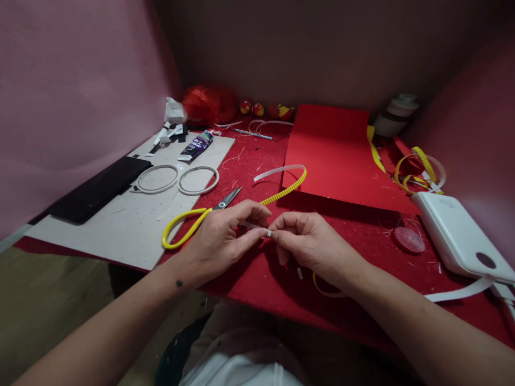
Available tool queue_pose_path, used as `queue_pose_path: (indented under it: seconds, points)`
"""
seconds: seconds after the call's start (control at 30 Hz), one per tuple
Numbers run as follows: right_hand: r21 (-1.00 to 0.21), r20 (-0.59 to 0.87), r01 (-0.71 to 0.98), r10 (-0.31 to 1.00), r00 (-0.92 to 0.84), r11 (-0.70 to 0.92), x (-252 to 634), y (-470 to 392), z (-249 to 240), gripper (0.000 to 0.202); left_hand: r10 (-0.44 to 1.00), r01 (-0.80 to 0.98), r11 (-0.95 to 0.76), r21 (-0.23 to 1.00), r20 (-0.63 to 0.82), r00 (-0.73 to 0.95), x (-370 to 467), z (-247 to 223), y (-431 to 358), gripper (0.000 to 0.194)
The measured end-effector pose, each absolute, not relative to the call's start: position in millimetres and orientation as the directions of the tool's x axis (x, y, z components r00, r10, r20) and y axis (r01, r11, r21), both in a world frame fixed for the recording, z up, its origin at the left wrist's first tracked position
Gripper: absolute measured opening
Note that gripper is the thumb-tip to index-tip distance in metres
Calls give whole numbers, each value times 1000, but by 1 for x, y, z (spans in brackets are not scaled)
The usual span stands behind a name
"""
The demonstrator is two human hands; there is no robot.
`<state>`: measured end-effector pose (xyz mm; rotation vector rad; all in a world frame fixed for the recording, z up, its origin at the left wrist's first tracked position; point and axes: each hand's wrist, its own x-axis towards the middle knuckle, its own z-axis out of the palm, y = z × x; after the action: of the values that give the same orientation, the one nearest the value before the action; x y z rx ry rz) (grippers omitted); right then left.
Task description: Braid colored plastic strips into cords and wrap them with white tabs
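My left hand (229, 230) and my right hand (303, 238) meet above the front of the red table, both closed with thumb and fingers pinched. Between their fingertips shows the small white end of a narrow paper strip (269, 232). From behind my left hand, a yellow corrugated length (287, 193) with a white back curls up and over; my fingers hide how it joins the pinched end. Scissors with yellow handles (183, 236) lie just left of my left hand, blades partly visible. A second thin strip (322, 289) loops out below my right hand.
Left, a grey board (100, 236) bears a black phone-like slab (100, 188), two pale rings (198, 180) and a glue tube (197, 146). A red sheet (330, 155) lies behind my hands. A white power bank (462, 236), pink disc (409, 239) and curled strips (424, 166) are right.
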<state>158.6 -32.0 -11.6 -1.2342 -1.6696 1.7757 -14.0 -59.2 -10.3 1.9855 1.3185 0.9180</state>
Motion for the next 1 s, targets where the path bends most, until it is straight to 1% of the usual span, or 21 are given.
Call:
queue_pose_path:
  seconds: [0.2,0.37,0.6,0.7,0.83,1.0]
  points:
    - [-934,-336,294,780,-528,-203,159,-34,-12,9,938,549,-330,768,203,280,-12,-10,-60,18]
    - [-935,-313,317,796,-517,-162,159,-34,-9,9,947,551,-306,776,192,256,-7,-11,-61,21]
    - [-959,-221,269,814,-537,-83,162,-28,-13,10,956,506,-275,818,175,237,-3,-12,-63,22]
    - [-962,-225,253,815,-534,-101,163,-27,-13,9,965,480,-232,846,139,221,-4,-7,-63,20]
    - [-961,-228,256,821,-524,-104,163,-28,-12,9,973,393,-162,905,80,218,-5,-4,-61,18]
    - [-968,-205,233,829,-521,-93,162,-29,-13,9,977,384,-139,913,63,204,-5,-8,-61,20]
